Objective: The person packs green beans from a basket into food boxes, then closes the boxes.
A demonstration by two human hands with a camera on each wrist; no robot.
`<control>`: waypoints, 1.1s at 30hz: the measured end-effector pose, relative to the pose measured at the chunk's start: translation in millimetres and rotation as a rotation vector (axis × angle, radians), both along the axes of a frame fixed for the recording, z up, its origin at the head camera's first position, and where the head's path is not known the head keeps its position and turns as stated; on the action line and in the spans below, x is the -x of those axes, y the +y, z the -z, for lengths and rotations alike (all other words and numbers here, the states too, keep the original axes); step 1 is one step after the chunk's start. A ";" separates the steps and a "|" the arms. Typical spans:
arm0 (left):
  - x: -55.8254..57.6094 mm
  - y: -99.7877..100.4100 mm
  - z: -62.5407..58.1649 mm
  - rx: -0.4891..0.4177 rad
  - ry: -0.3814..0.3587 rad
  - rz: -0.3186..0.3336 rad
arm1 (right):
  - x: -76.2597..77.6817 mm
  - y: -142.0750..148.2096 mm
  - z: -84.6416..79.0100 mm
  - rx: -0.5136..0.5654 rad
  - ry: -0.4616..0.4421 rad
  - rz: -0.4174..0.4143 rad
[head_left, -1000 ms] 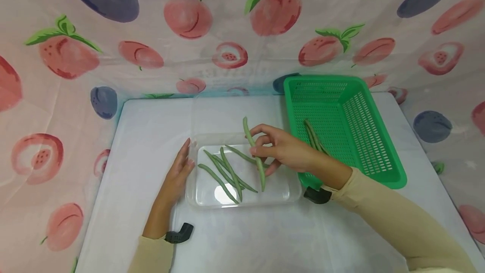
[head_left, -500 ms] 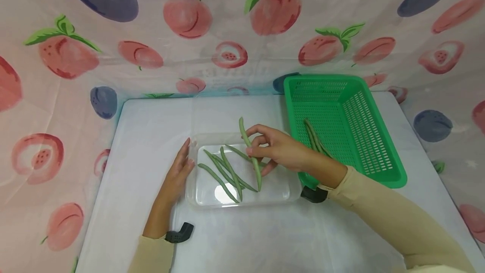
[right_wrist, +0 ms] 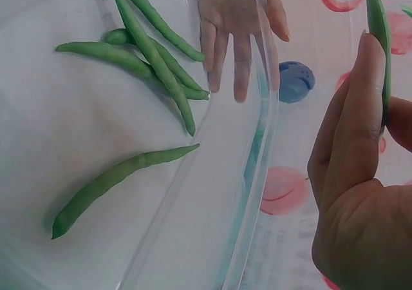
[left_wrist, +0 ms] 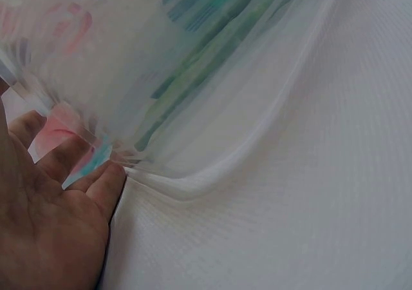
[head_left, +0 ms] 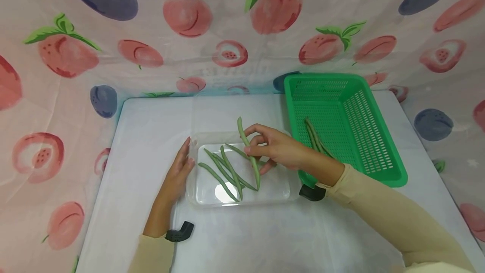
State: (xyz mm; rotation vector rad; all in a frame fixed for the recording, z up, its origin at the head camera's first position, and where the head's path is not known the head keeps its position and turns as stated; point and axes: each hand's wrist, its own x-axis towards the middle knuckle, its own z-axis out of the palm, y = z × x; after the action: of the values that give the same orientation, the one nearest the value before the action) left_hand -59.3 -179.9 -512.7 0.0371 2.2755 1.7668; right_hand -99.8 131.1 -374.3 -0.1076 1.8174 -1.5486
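In your right hand (head_left: 282,151): you've got one green bean (head_left: 248,151) pinched between thumb and fingertips, held above the clear tray (head_left: 280,195) with its lower tip hanging over the tray floor; the right wrist view shows the bean (right_wrist: 378,26) running up along your fingers.

Your left hand (head_left: 178,174): fingers straight and together, laid flat against the tray's left wall, gripping nothing. The left wrist view has the fingertips (left_wrist: 106,180) touching the tray's bottom corner.

In the clear tray: five loose beans (head_left: 223,172) lie on the floor, several crossing each other, one a little apart nearer your right hand.

In the green basket (head_left: 382,167): a few beans (head_left: 314,138) lie together on its floor, just right of the tray, well apart from the one you're holding.

Done so far, judging by the lay: some beans in each container, so the sorting looks partly through.

Left to do: the held bean hasn't landed anywhere yet; I can't tell from here which container it's bound for. Whichever way you're going, several beans remain to shift.

Backdrop: fruit-print cloth (head_left: 189,16) behind and around the white table (head_left: 144,125).
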 end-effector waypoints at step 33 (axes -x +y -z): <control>2.1 -1.6 2.1 -0.007 0.006 0.006 | -1.3 11.3 6.6 0.009 -0.007 -0.038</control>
State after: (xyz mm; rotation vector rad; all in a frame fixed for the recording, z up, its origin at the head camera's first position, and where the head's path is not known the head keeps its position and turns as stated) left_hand -61.5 -181.6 -514.8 0.0509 2.2708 1.7744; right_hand -98.5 142.3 -380.9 -0.1405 1.7930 -1.5292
